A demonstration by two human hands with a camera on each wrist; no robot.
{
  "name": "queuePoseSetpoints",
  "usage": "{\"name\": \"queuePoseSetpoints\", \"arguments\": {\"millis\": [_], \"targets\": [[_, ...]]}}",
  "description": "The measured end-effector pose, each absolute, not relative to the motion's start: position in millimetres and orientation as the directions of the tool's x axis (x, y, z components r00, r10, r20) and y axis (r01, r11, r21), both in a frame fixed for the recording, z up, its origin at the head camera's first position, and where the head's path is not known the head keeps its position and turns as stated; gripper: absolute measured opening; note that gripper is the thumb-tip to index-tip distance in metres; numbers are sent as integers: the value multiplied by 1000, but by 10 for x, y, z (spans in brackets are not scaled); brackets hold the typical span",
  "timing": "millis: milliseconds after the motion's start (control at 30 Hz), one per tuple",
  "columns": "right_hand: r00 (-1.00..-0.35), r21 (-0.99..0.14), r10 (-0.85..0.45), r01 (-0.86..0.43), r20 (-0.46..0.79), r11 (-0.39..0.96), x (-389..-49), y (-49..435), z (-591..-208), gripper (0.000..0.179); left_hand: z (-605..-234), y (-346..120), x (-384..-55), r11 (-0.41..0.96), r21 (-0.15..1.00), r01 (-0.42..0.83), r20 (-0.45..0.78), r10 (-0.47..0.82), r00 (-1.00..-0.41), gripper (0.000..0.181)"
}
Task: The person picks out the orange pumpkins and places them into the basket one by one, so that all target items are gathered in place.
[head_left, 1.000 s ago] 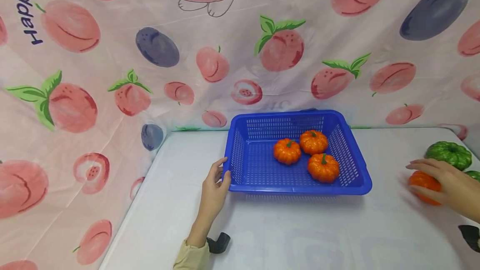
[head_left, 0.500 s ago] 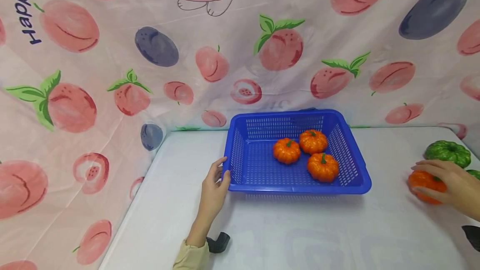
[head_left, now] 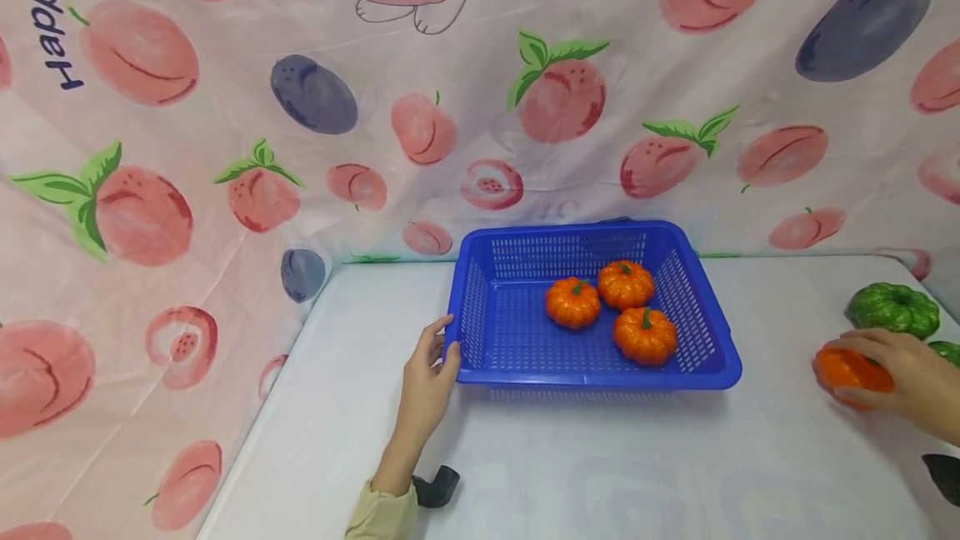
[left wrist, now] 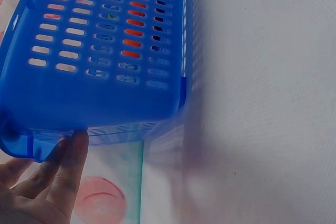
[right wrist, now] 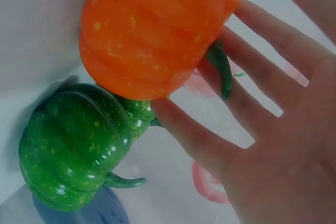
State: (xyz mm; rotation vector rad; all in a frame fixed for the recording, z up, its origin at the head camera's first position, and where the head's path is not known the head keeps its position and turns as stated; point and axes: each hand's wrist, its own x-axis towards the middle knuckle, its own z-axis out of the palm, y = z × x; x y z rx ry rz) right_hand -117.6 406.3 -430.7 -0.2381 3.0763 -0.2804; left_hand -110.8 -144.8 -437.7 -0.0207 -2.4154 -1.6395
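Observation:
My left hand holds the left rim of a blue plastic basket, thumb and fingertips at its edge; in the left wrist view the fingers reach under the rim corner. Three small orange pumpkins with green stems sit inside the basket, toward its right half. Out on the right side of the table, my right hand grips another orange pumpkin with fingers over the far side and thumb on the near side. In the right wrist view the spread fingertips touch this orange pumpkin around its stem.
Two green pumpkins lie just beyond and beside my right hand, one partly cut off by the frame's edge. A white table runs under everything, backed by a fruit-print cloth. Black wrist-worn pieces show by both wrists.
My right hand has settled lower over the orange pumpkin, its fingers closing around it, and the pumpkin has barely shifted. The left hand and the basket stay in place.

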Motion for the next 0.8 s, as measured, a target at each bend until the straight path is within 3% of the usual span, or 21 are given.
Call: {"name": "queuePoseSetpoints", "arguments": {"millis": [800], "targets": [[-985, -158, -172, -172, 11, 972, -1188, 4068, -4358, 55, -4398, -1460, -1101, 385, 911, 148, 203, -105, -974, 42]]}}
